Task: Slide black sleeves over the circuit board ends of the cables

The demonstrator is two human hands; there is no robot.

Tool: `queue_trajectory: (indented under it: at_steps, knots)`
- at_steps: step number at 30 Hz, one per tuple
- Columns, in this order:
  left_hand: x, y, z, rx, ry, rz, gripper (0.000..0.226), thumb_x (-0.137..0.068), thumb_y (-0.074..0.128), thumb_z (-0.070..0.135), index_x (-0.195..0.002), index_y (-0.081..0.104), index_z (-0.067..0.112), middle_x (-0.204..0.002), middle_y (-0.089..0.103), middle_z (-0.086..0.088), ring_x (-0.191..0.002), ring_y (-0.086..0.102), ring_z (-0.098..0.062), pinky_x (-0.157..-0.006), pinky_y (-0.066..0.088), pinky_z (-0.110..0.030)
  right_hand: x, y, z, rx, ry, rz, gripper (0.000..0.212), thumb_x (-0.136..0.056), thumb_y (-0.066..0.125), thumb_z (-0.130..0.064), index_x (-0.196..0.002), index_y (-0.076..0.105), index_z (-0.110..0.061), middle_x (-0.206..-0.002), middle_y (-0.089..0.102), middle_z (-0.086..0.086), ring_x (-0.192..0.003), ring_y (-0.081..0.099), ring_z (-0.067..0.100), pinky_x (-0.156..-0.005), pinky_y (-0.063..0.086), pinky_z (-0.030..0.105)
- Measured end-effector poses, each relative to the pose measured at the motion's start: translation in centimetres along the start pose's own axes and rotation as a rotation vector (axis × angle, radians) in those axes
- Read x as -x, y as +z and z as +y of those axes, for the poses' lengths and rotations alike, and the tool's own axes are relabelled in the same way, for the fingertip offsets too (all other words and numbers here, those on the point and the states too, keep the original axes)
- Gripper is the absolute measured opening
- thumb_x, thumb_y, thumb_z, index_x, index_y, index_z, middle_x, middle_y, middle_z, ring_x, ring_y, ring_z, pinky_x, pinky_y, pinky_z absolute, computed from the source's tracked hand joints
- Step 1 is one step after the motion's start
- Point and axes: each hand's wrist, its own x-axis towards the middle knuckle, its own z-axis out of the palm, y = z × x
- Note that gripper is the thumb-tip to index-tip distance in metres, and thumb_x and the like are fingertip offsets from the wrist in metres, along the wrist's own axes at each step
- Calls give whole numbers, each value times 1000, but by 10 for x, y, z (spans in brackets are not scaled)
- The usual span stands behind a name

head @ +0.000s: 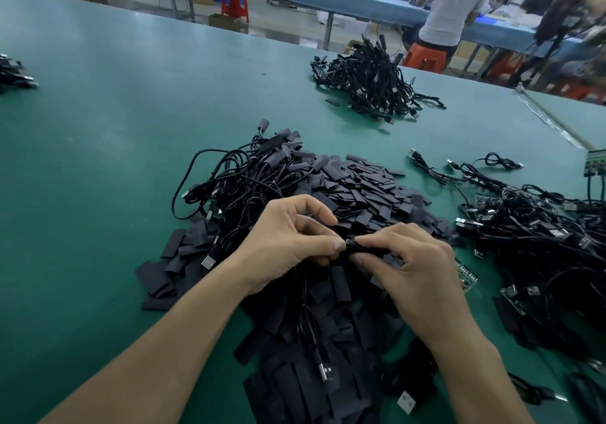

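Observation:
Both my hands meet above a big heap of flat black sleeves (364, 190) on the green table (98, 161). My right hand (413, 263) pinches one black sleeve (364, 248) between thumb and fingers. My left hand (292, 236) pinches the cable end at the sleeve's left mouth; the board itself is hidden by fingers and sleeve. That cable (308, 322) hangs down to a USB plug (328, 372). Cables with bare green circuit boards (541, 226) lie in a tangle to the right. Sleeved cables (242, 174) lie at the heap's far left.
Another cable pile (370, 82) sits farther back on the table, and a small one (13, 72) at the far left edge. A loose circuit board (465, 276) lies right of my right hand. A seated person (452, 7) works at a blue bench behind.

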Motion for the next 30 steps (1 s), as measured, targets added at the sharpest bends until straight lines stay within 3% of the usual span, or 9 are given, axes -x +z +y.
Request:
queue_trajectory:
  at_steps: [8, 24, 30]
  knots:
    - [0, 0, -2, -8, -26, 20, 21, -81, 73, -12, -89, 62, 5, -76, 75, -14, -63, 71, -21, -58, 58, -25, 0, 2, -1, 95, -48, -31, 22, -77, 83, -18, -99, 77, -17, -90, 71, -8, -86, 65, 16, -76, 54, 46]
    - [-3, -1, -2, 5, -37, 34, 18, -84, 70, -10, -86, 63, 6, -72, 72, -13, -63, 71, -19, -57, 55, -22, -1, 8, -1, 102, -78, -34, 19, -84, 74, -22, -101, 75, -13, -89, 69, -4, -87, 62, 19, -78, 53, 38]
    - [-3, -1, -3, 25, -47, 19, 20, -83, 71, -11, -86, 62, 7, -77, 73, -17, -63, 71, -18, -57, 56, -22, -2, 9, -1, 99, -60, -11, 21, -78, 83, -20, -98, 77, -14, -87, 70, -5, -84, 64, 16, -76, 54, 36]
